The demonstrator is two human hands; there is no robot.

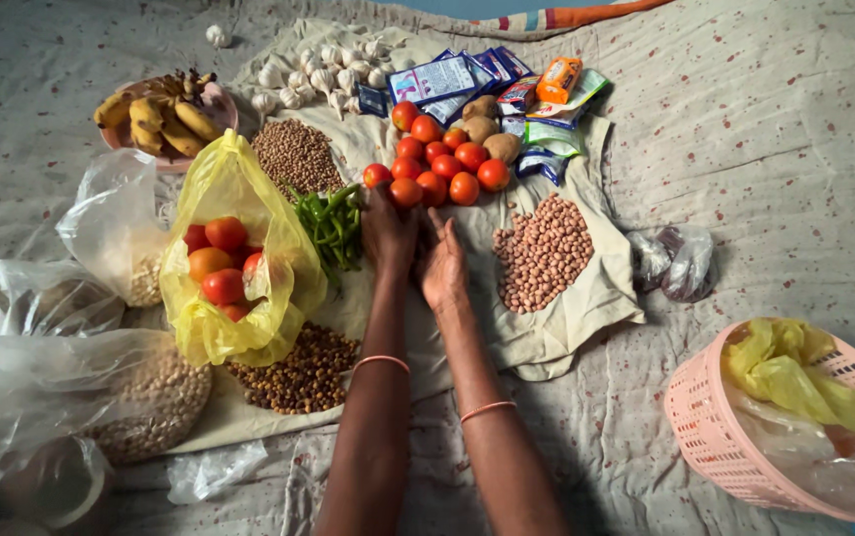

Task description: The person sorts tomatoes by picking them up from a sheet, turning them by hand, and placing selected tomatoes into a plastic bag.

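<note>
Red tomatoes (pixel 439 159) lie in a loose heap on the pale cloth (pixel 556 328) that is spread over the patterned bedsheet (pixel 775 149), and both of the person's hands reach to the near edge of this heap. The left hand (pixel 388 233) lies with its back up, and its fingertips touch the nearest tomato (pixel 406 191); whether the fingers close around it I cannot tell, because the hand hides them. The right hand (pixel 444 266) rests flat just beside the left one, fingers stretched and together, holding nothing. Each wrist carries a thin orange bangle (pixel 381 361). Left of the hands there is a bunch of green chillies (pixel 331 226), and next to it a yellow plastic bag (pixel 234 258) stands open with more tomatoes inside. To the right of the hands a pile of pale peanuts (pixel 544 251) lies on the cloth. Behind the tomato heap I see some potatoes (pixel 485 127), several small packets (pixel 477 77) in blue, orange and green, and garlic bulbs (pixel 323 74). Brown lentils (pixel 295 154) lie near a plate of bananas (pixel 157 117). Dark chickpeas (pixel 298 375) are heaped close to the left forearm. A pink plastic basket (pixel 715 437) with crumpled yellow bags in it stands well apart on the right.
</note>
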